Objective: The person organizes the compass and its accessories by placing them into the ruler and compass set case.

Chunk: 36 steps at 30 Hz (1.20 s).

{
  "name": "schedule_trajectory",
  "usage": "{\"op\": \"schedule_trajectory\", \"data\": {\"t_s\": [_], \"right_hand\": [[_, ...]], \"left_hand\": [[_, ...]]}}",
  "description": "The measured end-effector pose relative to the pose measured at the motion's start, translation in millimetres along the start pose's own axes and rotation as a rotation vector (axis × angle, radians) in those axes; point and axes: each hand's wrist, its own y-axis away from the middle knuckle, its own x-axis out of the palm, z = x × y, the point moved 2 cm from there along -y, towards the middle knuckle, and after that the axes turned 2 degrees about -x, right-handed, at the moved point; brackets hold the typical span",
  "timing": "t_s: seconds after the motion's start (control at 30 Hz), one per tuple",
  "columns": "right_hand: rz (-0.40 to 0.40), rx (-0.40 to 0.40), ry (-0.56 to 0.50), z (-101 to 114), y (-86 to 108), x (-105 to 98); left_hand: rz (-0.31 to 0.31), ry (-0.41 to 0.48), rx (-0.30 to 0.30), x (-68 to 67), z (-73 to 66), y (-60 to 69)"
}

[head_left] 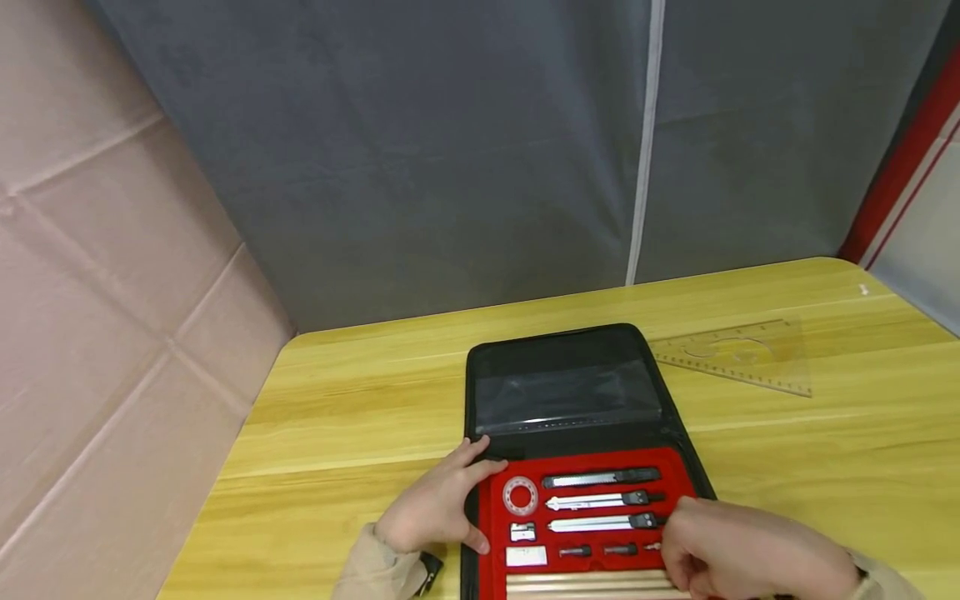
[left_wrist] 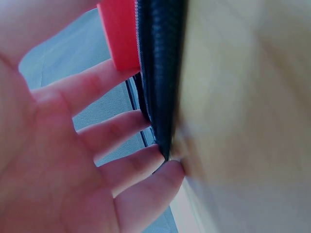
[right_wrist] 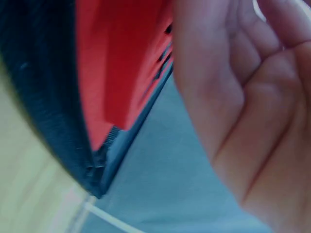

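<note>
Case (head_left: 592,442) open; red tray (head_left: 596,462) holds sharpener (head_left: 522,532), compasses (head_left: 592,524), pencils (head_left: 585,584)

Saw the open black fabric case (head_left: 585,442) on the yellow wood-grain worktop (head_left: 337,417), short of its far edge, right of its left edge. Found the red rectangular tray (head_left: 517,463) in the case's near half, the clear plastic pocket (head_left: 566,400) in its far half. Traced along the tray's left edge, far to near: translucent round ring (head_left: 507,496), silver metal sharpener (head_left: 522,532), white rectangular eraser (head_left: 526,556); right of these, three slim silver-and-black tools (head_left: 592,502), then short black parts (head_left: 621,550); nearest, long tan rods (head_left: 588,585). Spotted the transparent triangular set square (head_left: 772,358) just right of the case's far right corner.
</note>
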Motion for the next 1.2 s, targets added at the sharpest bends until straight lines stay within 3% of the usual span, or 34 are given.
{"op": "schedule_trajectory", "data": {"t_s": [0.17,0.33,0.47,0.7,0.87,1.0,1.1,1.2], "right_hand": [[0.015,-0.100,-0.032,-2.7,-1.3,-2.0],[-0.001,-0.067,-0.023,-1.2,-8.3,-0.9],[-0.002,-0.091,0.010,-0.3,-10.0,-1.0],[-0.043,-0.208,0.141,3.8,-11.1,4.4],[-0.049,-0.120,0.184,9.1,-14.6,11.0],[-0.048,-0.019,0.153,12.1,-15.8,13.2],[-0.046,-0.006,0.165,13.4,-15.2,12.9],[-0.044,-0.073,0.205,15.2,-15.4,12.6]], "left_hand": [[0.001,0.001,0.000,0.0,0.1,0.2],[-0.018,-0.002,0.000,-2.7,0.9,0.9],[-0.018,-0.012,-0.006,-2.5,2.6,1.6],[-0.008,-0.004,-0.001,0.1,2.2,0.9],[-0.002,-0.002,0.010,-0.2,0.7,0.0],[-0.003,-0.008,0.018,-1.3,0.2,0.0],[-0.002,-0.010,0.022,-1.2,0.0,0.0],[0.001,-0.007,0.020,-0.3,0.0,0.4]]}}
